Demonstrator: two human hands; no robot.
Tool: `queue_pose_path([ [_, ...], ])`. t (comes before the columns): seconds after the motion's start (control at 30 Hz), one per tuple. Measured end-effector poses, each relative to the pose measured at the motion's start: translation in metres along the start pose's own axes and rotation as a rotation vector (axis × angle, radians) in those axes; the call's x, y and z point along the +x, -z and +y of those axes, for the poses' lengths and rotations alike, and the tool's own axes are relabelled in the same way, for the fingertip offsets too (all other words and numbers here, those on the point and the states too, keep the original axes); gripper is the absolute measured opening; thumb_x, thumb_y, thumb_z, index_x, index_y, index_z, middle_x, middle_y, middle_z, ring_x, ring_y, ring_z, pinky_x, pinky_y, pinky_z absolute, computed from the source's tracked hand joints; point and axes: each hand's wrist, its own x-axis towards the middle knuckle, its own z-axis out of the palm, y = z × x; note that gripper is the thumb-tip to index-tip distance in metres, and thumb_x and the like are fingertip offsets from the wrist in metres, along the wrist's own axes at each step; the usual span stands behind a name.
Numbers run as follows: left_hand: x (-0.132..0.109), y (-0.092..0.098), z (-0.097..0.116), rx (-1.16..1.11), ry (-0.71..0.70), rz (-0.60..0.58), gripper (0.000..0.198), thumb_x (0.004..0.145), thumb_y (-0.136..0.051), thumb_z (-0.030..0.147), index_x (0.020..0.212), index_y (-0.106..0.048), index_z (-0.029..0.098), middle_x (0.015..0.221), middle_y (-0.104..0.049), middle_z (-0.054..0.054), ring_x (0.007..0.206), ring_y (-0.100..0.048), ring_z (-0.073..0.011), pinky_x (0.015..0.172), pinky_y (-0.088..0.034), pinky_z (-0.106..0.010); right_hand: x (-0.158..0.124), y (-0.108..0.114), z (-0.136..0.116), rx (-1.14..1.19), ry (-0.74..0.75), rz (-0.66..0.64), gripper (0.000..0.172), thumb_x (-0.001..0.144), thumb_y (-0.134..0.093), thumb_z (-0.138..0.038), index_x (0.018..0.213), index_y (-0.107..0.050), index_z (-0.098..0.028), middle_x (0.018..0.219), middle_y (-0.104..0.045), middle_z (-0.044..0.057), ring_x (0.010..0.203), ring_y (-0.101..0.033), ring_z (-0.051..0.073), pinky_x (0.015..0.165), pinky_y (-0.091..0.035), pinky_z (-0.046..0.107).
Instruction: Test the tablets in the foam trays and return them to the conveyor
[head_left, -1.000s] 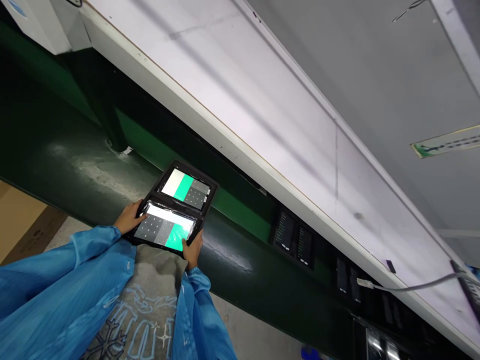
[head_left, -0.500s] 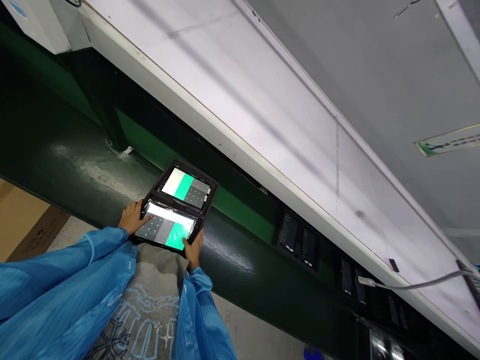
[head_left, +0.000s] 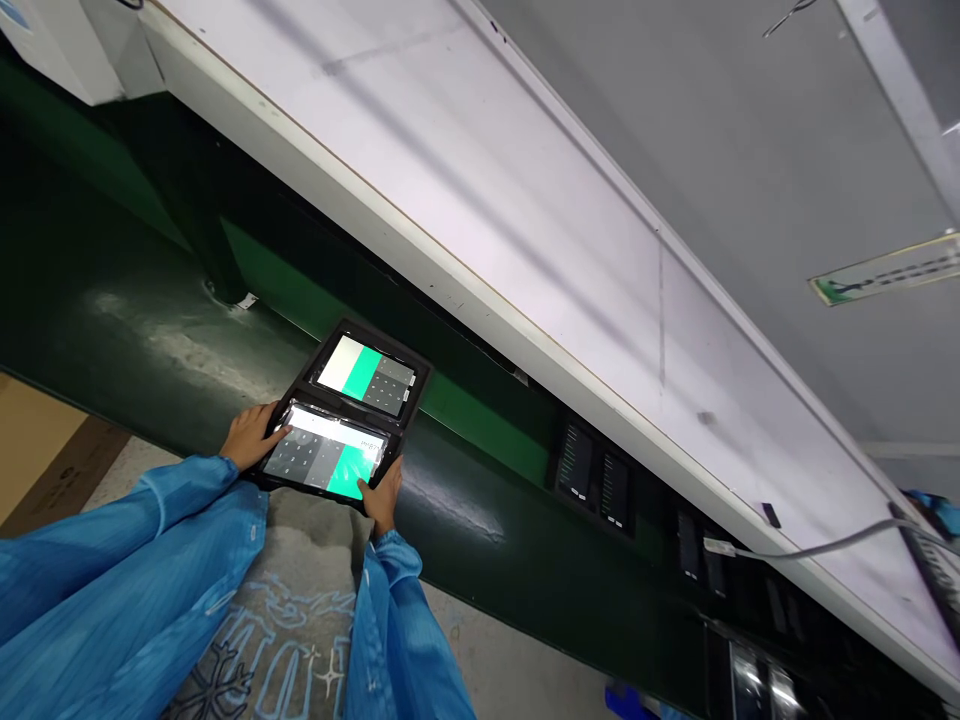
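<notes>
A black tray [head_left: 298,388] with two tablets in it is between my hands at the near edge of the dark green bench. The near tablet [head_left: 319,462] shows a grey keypad, a green block and a white strip with small dark characters. On the far tablet [head_left: 366,375] a similar keypad and green block are lit. My left hand [head_left: 251,437] grips the tray's left side, its thumb reaching over the near screen. My right hand [head_left: 384,493] holds the right side, thumb on the green block. Fingers beneath the tray are hidden.
A white shelf [head_left: 450,190] runs diagonally above the green bench [head_left: 465,530]. Farther right on the bench lies another black tray with two dark-screened tablets [head_left: 576,462]. A grey cable [head_left: 810,552] with a white plug crosses the shelf edge. A cardboard box [head_left: 45,440] stands at left.
More dark characters show in the near tablet's white strip. Both hands keep their hold on the tray. The whole view has shifted slightly.
</notes>
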Motion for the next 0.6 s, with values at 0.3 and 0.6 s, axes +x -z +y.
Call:
queue_pose_path([
  [0.3, 0.012, -0.001, 0.001, -0.082, 0.004, 0.015, 0.074, 0.089, -0.039, 0.065, 0.142, -0.048, 0.015, 0.134, -0.058, -0.019, 0.124, -0.053, -0.0395, 0.106, -0.039, -0.052, 0.001, 0.006, -0.008, 0.025, -0.011, 0.046, 0.096, 0.076, -0.069, -0.04, 0.155, -0.029, -0.003, 0.156, -0.04, 0.026, 0.148, -0.034, 0.038, 0.119, -0.03, 0.053],
  [0.6, 0.079, 0.005, 0.031, -0.237, -0.063, 0.012, 0.084, 0.086, -0.038, 0.067, 0.144, -0.045, 0.007, 0.132, -0.058, -0.02, 0.125, -0.056, -0.0351, 0.107, -0.045, -0.045, 0.147, 0.043, -0.06, -0.005, -0.022, 0.16, 0.085, 0.089, -0.055, -0.052, 0.154, -0.032, -0.002, 0.154, -0.043, 0.025, 0.145, -0.041, 0.032, 0.115, -0.037, 0.042],
])
